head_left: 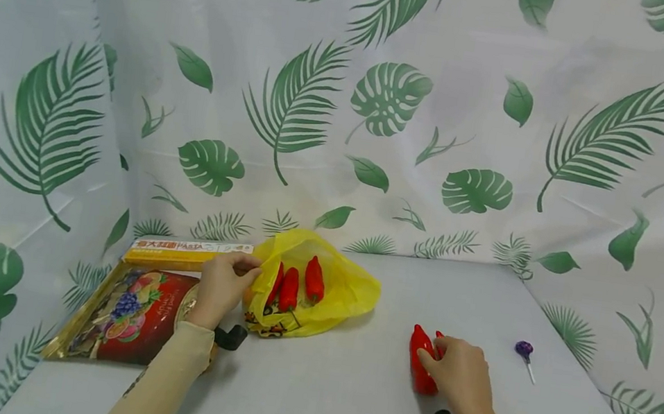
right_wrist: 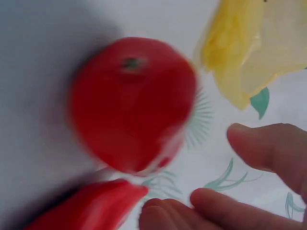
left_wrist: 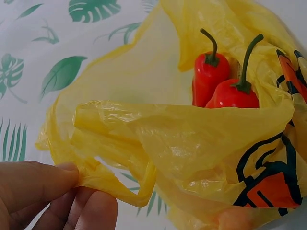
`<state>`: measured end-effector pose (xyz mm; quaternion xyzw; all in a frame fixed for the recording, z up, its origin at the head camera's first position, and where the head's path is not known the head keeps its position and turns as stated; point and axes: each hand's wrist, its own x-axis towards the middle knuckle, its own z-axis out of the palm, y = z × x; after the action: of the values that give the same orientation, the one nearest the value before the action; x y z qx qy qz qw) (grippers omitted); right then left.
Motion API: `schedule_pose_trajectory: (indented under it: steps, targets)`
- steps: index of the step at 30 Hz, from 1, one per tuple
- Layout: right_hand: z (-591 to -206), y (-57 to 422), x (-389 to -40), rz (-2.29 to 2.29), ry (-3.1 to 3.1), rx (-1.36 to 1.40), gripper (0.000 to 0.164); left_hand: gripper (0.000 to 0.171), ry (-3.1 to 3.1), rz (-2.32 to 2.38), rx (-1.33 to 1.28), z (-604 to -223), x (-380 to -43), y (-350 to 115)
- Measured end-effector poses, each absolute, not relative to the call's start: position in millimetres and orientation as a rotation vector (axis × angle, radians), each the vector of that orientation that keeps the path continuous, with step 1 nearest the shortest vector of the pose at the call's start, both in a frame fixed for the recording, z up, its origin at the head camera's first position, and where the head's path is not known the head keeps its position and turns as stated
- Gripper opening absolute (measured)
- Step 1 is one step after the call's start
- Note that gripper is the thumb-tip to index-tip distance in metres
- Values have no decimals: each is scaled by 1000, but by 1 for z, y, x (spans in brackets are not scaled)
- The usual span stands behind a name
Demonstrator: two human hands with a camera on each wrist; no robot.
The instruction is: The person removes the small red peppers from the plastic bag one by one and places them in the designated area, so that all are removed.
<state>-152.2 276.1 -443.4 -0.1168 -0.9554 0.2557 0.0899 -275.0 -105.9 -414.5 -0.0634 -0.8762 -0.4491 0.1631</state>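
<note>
Pinching the handle (left_wrist: 111,186) of the yellow plastic bag (head_left: 355,292), the left hand (head_left: 223,288) does best holding it spread wide, while the right hand (head_left: 463,376), thumb and fingers apart beside loose red chili peppers (head_left: 421,371) on the counter (head_left: 319,401), should close gently

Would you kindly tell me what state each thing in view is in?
Thin yellow plastic bag: mouth open, pinched by the left hand.
Three glossy red peppers: inside that bag.
Two more red peppers: outside it, near the right hand.
Glossy red-and-gold packet: lying flat, partly hidden; seal unclear.
Long yellow-and-white pasta box: lying lengthwise; closure unclear.
Round purple lollipop with white stick: lying down; wrapping unclear.
</note>
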Motion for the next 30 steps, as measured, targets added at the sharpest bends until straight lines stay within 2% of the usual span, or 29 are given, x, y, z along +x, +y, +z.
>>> schedule_pose_trajectory:
  steps: [2,9,20,30]
  targets:
    - [-442,272,-160,774,-2811,-255,38,14,-2494,-1276,-183,-415,-276,-107]
    - [-443,247,-194,893,-2768,0,44,12,-2474,-1265,-184,-416,-277,-112]
    - [-448,194,-253,1127,-2772,153,45,11,-2462,-1282,-164,-415,-278,-113]
    - [-458,147,-307,1101,-2840,121,49,11,-2482,-1302,-164,-419,-281,-114]
